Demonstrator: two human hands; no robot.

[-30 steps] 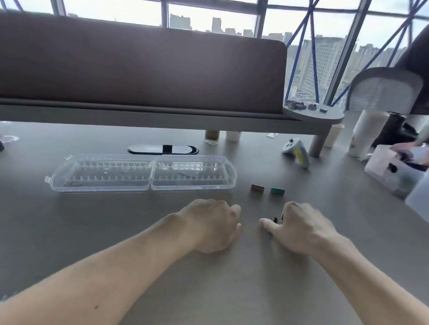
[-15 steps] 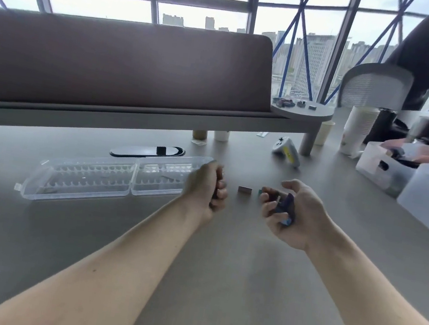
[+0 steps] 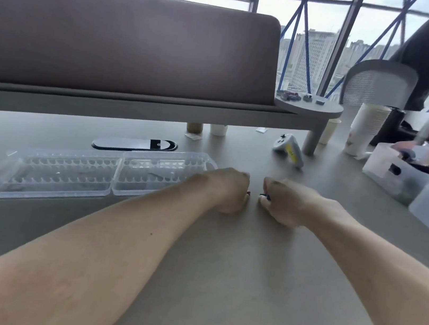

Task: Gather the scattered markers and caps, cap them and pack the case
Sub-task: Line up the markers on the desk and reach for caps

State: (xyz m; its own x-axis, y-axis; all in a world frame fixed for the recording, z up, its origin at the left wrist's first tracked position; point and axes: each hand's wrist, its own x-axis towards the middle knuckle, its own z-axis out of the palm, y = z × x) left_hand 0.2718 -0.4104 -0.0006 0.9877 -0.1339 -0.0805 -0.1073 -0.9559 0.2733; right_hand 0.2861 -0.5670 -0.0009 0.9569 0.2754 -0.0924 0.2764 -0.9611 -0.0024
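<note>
Guessing capping's next: mid-frame, left hand (image 3: 227, 190) curls round a mostly hidden marker (image 3: 247, 193), right hand (image 3: 289, 204) pinches a dark cap (image 3: 265, 196) pointing left at it, nearly touching.

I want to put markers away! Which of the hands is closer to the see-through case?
Left. The left hand sits at the right end of the case, covering its corner in view. The right hand is farther right, past the left hand.

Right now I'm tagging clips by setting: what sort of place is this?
Probably a high-rise office: a desk with a divider, a mesh chair, and city towers outside.
</note>
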